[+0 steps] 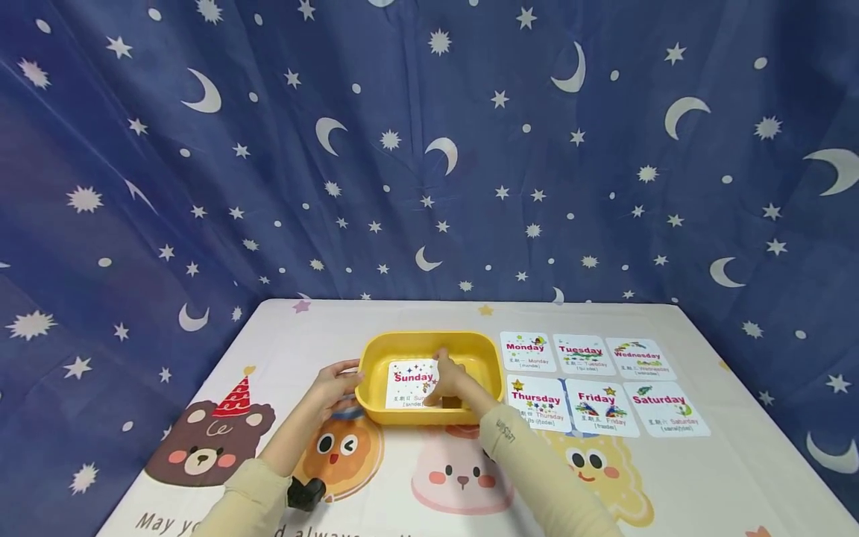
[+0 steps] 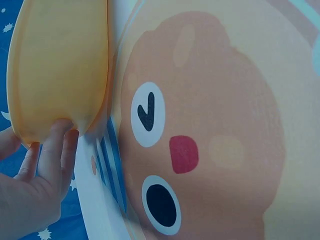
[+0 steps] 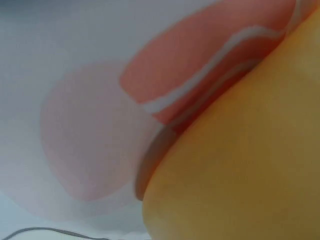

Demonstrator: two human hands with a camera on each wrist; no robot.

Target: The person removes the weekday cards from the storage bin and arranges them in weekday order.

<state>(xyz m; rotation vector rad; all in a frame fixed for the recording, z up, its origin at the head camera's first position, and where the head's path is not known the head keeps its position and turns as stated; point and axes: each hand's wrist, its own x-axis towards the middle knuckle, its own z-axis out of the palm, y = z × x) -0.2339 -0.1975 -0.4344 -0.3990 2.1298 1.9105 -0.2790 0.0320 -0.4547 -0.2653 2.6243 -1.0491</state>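
Observation:
A yellow plastic basin [image 1: 429, 416] stands on the table. My left hand [image 1: 333, 386] holds its left end at the rim; in the left wrist view several fingers [image 2: 52, 152] of it lie against the outer wall. Inside the basin is a white card printed "Sunday" [image 1: 407, 380], its face up. My right hand [image 1: 447, 379] reaches into the basin and pinches this card at its right side, covering the lower right corner. The right wrist view shows only the basin's outer wall [image 3: 240, 165] and the cloth, with the hand hidden.
Right of the basin lie two rows of cards: Monday [image 1: 527, 356], Tuesday [image 1: 582, 359], Wednesday [image 1: 640, 364], then Thursday [image 1: 537, 414], Friday [image 1: 602, 418], Saturday [image 1: 666, 418]. A cartoon-printed cloth [image 1: 376, 514] covers the table; a starry blue curtain [image 1: 429, 209] hangs behind.

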